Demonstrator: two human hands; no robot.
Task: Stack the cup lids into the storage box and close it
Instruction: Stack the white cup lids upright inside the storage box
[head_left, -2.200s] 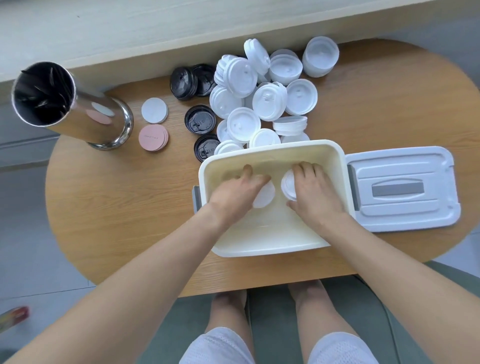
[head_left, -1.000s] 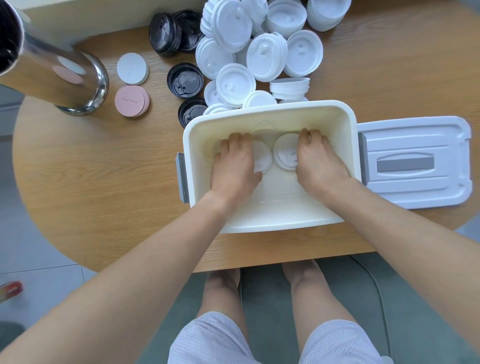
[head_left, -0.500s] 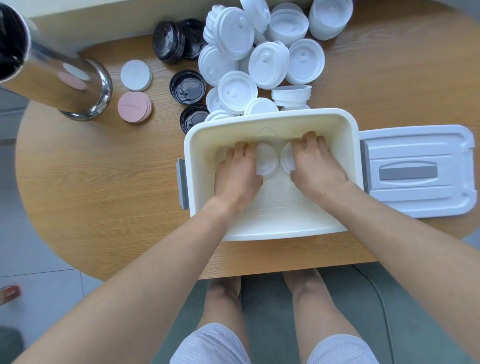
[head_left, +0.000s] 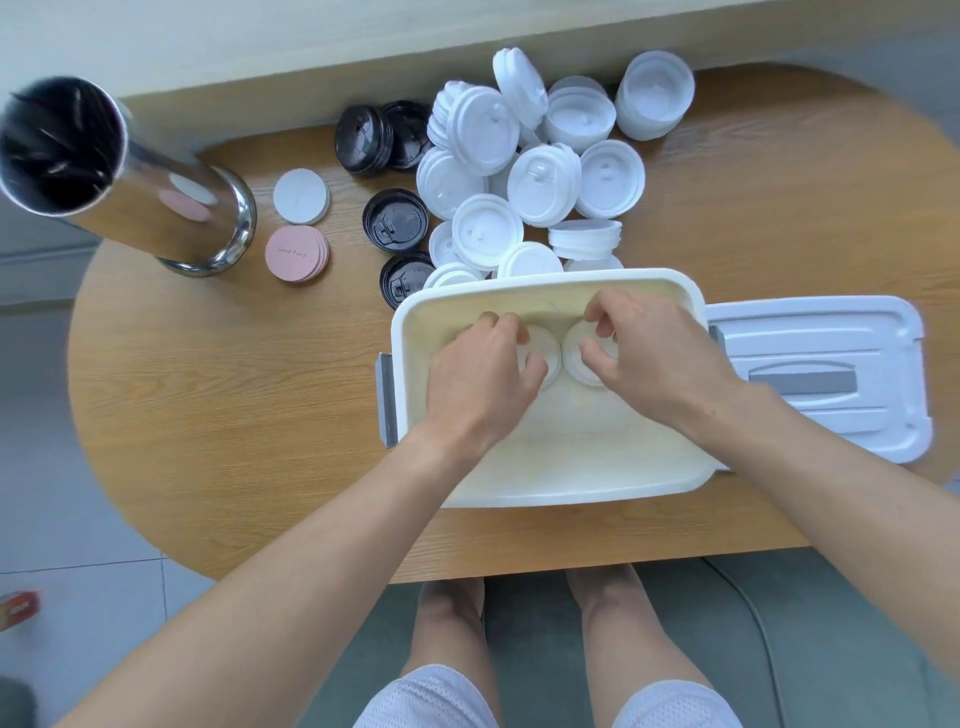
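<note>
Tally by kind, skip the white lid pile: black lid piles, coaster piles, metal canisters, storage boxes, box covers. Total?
Black lid piles: 4
Coaster piles: 2, one white, one pink
Metal canisters: 1
Storage boxes: 1
Box covers: 1
Total: 9

Views: one only, a head-worn wide-angle camera; no second view shares the scene.
Position: above the near edge of the bench (head_left: 218, 426), at the person's head.
Direction: forward and steeply down; knees and floor fill the bottom of the frame.
Nearness: close, both forearms reaching in from the lower corners.
Distortion: bench edges bow outward.
</note>
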